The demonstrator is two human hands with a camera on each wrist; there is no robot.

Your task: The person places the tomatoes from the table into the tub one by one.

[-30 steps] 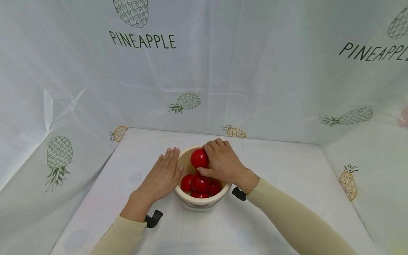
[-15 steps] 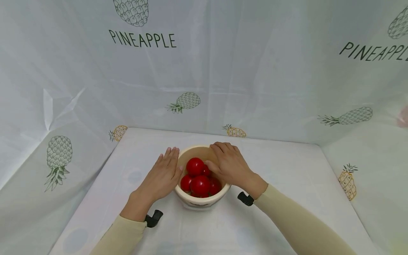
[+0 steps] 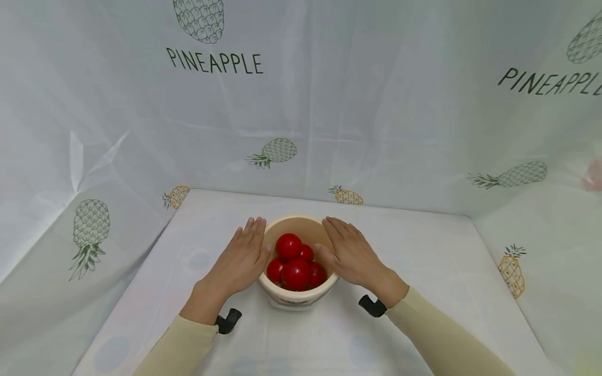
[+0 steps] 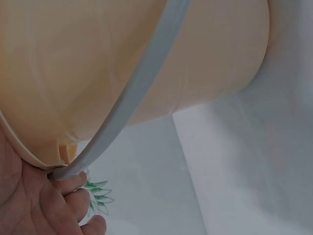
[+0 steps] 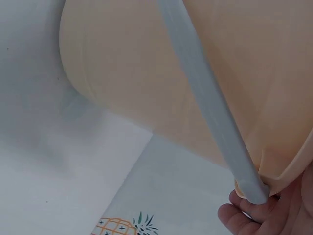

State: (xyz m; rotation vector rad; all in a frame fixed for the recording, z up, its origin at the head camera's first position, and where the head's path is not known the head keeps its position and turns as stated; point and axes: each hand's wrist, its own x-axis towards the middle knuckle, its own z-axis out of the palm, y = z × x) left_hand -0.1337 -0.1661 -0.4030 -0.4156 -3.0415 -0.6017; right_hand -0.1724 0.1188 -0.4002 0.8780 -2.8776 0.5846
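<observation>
A cream bucket stands on the table between my two hands, its grey handle hanging down the outside wall, also seen in the right wrist view. Inside lie several glossy red round things, perhaps tomatoes; the lower ones are partly hidden. My left hand rests on the left rim with straight fingers and the thumb toward the inside. On the right rim rests my right hand, likewise with straight fingers. Both wrist views show fingers just under the rim, by the handle's ends.
The white table has pale spots and spreads to both sides of the bucket. Behind it and at the sides hangs a white sheet printed with pineapples. A dark wrist mount sits beneath the right wrist, another wrist mount beneath the left.
My right hand let go of a red round thing, which now lies at the back left of the pile. That hand then moved right onto the rim and straightened. The left hand stayed put.
</observation>
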